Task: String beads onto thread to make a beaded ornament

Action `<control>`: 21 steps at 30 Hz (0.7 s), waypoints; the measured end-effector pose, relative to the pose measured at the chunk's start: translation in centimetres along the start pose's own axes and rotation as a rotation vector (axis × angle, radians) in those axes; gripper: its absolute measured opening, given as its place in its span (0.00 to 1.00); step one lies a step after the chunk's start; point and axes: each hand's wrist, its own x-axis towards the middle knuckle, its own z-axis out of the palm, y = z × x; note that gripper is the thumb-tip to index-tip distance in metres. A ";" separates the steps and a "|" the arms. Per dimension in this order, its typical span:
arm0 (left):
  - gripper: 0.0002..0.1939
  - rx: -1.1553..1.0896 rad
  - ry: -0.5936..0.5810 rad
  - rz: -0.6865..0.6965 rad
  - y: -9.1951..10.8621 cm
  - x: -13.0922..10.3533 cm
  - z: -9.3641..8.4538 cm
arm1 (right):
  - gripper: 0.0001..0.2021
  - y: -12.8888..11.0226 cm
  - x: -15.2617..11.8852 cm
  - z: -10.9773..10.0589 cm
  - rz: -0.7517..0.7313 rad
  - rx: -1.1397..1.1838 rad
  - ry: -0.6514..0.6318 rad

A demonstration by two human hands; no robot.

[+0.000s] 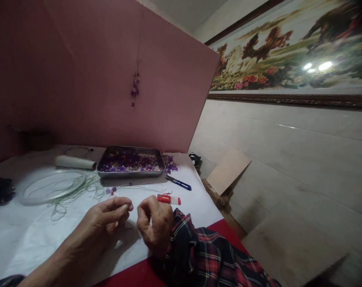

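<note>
My left hand [113,215] is pinched closed over the white table covering [34,239]; something tiny may be between thumb and index fingertip, too small to name. Just right of it, my right hand [155,225] is also closed, thumb against fingers, and what it holds cannot be made out. The hands are a little apart. Beyond them, a thin thread with purple beads [112,191] lies on the covering. A small red and clear case [169,199] is beside my right hand. Behind it are blue-handled thread snips [179,183].
A metal tray [130,174] of purple beads stands at the back, with loose beads [170,163] at its right. Left are a thread cone [75,162], a clear ring [28,199] and tangled green thread [59,209]. A beaded strand [135,87] hangs against the pink panel [88,79].
</note>
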 end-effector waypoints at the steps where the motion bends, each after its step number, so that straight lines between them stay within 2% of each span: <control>1: 0.12 -0.007 -0.002 0.001 0.0 0.0 0.0 | 0.08 -0.1 0.0 0.0 0.000 -0.004 0.036; 4: 0.11 -0.023 -0.006 0.012 0.0 -0.1 0.1 | 0.09 -0.1 0.1 0.0 -0.005 0.006 0.090; 13: 0.12 -0.021 -0.047 -0.013 -0.1 0.0 -0.2 | 0.09 0.0 0.1 0.5 0.005 -0.003 0.143; 21: 0.12 -0.035 -0.028 -0.021 -0.1 -0.1 -0.2 | 0.09 0.0 0.1 0.1 -0.016 0.026 0.108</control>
